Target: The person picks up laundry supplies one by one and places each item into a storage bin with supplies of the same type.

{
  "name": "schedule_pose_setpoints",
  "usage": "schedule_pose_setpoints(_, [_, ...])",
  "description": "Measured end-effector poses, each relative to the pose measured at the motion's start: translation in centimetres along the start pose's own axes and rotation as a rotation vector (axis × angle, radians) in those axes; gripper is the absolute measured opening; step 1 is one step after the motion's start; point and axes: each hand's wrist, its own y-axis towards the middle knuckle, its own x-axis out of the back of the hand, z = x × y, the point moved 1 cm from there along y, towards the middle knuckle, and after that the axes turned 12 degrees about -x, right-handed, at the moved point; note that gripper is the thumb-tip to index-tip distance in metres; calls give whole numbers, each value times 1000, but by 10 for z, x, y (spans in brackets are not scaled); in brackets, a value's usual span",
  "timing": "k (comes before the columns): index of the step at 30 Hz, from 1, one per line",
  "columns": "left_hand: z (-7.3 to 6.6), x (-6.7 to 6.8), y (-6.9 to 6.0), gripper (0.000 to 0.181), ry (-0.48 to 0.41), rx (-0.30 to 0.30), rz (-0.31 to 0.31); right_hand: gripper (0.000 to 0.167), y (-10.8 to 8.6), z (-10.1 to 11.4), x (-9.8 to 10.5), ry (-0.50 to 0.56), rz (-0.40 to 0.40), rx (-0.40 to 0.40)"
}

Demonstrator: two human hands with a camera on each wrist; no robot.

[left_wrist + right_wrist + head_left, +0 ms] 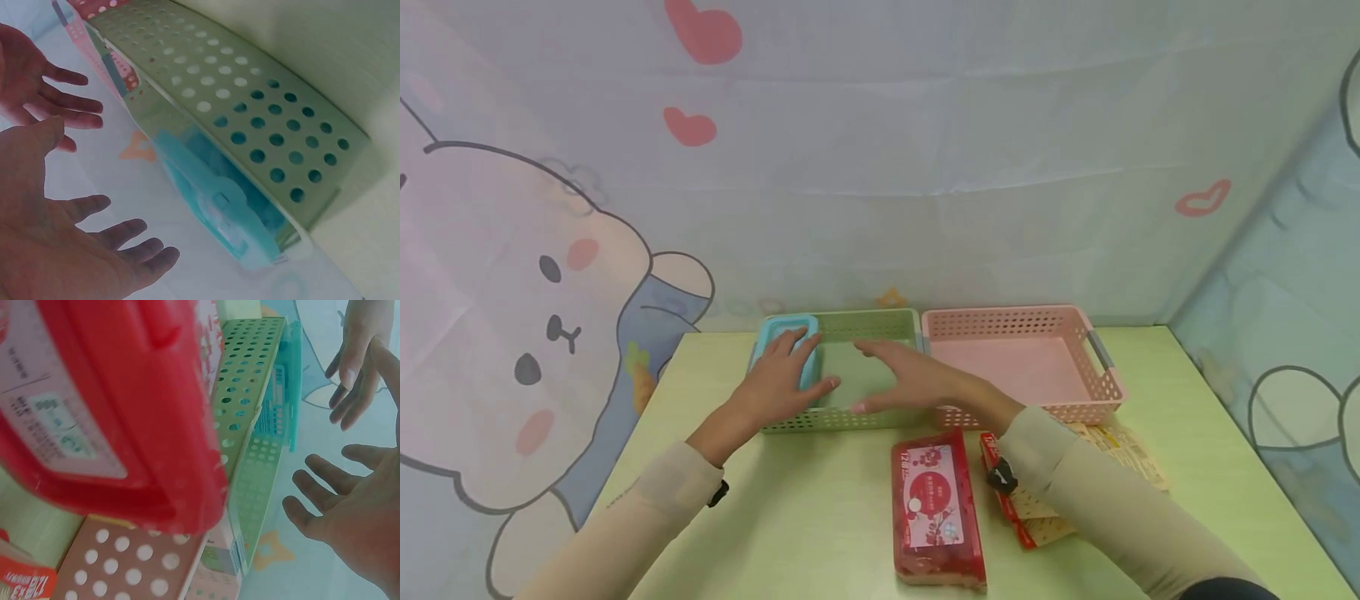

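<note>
Blue box (232, 203) seemingly lies lengthwise front-to-back; left grip (778, 386), right grip (917, 379): fingers apart.

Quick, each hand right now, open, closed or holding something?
Left hand: open, holding nothing.
Right hand: open, holding nothing.

Green basket (850, 421), hole-patterned; pink basket (1007, 371), hole-patterned, grey handle (1101, 350); turquoise container (236, 209); red pack (937, 560), pink label (932, 496) with red blossoms (929, 458); pale yellow-green counter (775, 517); pale grey backdrop (925, 217), red hearts (711, 35).
</note>
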Motion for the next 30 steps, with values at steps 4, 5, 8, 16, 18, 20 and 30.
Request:
schedule_pose_setpoints(4, [-9, 0, -1, 81, -29, -15, -21, 103, -8, -5, 1, 8, -5, -11])
schedule_pose_setpoints(5, [-11, 0, -1, 81, -34, -19, -27, 102, -10, -7, 1, 12, -6, -14])
schedule_pose_setpoints(8, [-18, -1, -2, 80, -33, -35, -51, 99, -15, -12, 3, 16, -15, -28])
schedule_pose_setpoints(16, [-34, -2, -7, 80, 3, -93, -88, 86, -25, -18, 6, 71, -13, -9])
schedule_pose_setpoints(18, [-38, -3, -8, 82, 7, -121, -83, 82, -29, -20, 7, 81, -9, -11])
schedule_pose_setpoints(20, [-42, -4, -9, 82, 11, -147, -73, 79, -34, -21, 9, 83, -5, -20])
schedule_pose_setpoints(30, [-64, -18, -14, 80, 23, -255, -6, 62, -57, -34, 19, 116, 39, -10])
